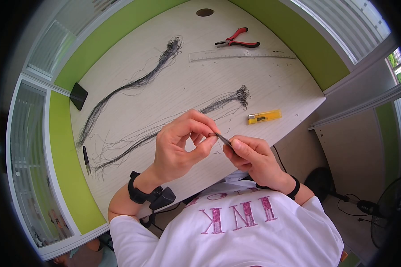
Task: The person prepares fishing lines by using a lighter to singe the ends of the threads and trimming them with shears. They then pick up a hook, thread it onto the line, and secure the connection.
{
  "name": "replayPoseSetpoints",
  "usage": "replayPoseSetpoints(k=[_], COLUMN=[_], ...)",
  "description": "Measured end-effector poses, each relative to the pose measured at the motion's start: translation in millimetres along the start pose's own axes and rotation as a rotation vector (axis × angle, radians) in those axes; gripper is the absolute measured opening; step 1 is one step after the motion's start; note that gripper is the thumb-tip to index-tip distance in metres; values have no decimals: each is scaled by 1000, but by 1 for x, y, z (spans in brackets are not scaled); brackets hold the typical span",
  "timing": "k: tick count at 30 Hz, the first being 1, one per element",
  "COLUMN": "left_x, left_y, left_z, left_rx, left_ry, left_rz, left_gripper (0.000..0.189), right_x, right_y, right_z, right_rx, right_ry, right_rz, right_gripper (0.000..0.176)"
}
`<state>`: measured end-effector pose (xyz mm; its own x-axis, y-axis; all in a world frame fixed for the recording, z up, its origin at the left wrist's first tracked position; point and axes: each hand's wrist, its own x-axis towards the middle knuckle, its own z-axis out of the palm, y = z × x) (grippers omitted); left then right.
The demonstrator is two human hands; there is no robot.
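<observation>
Over the front of the table, my left hand (pixel 182 142) pinches a small dark ring or hook between thumb and index finger. My right hand (pixel 256 158) grips a dark pointed tool (pixel 224 140), probably tweezers or small scissors, whose tip meets the small piece at my left fingertips. Beyond my left hand runs a bundle of thin dark strands (pixel 214 106) with hooks at its right end. A second such bundle (pixel 138 82) lies farther back. A yellow lighter (pixel 267 116) rests beyond my right hand.
Red-handled pliers (pixel 238 40) lie behind a clear ruler (pixel 243 54) on the pale table (pixel 272 89). A black-handled tool (pixel 86 160) and a dark flat object (pixel 78 96) are at the left. Green partitions edge the table; a fan (pixel 387 213) stands right.
</observation>
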<state>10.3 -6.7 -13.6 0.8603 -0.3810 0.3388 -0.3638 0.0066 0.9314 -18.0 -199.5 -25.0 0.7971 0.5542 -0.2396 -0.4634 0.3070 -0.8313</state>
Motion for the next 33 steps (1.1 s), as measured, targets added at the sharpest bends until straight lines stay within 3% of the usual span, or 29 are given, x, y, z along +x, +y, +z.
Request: replayPoseSetpoints(k=[33], left_x=[-2], left_y=[-3], left_z=[4], left_rx=[-90], left_ry=[60], left_rz=[-43], left_gripper=[10], right_x=[0], right_y=[-2], right_z=[-2], right_rx=[220], right_ry=[-75], right_rz=[134], right_gripper=[34])
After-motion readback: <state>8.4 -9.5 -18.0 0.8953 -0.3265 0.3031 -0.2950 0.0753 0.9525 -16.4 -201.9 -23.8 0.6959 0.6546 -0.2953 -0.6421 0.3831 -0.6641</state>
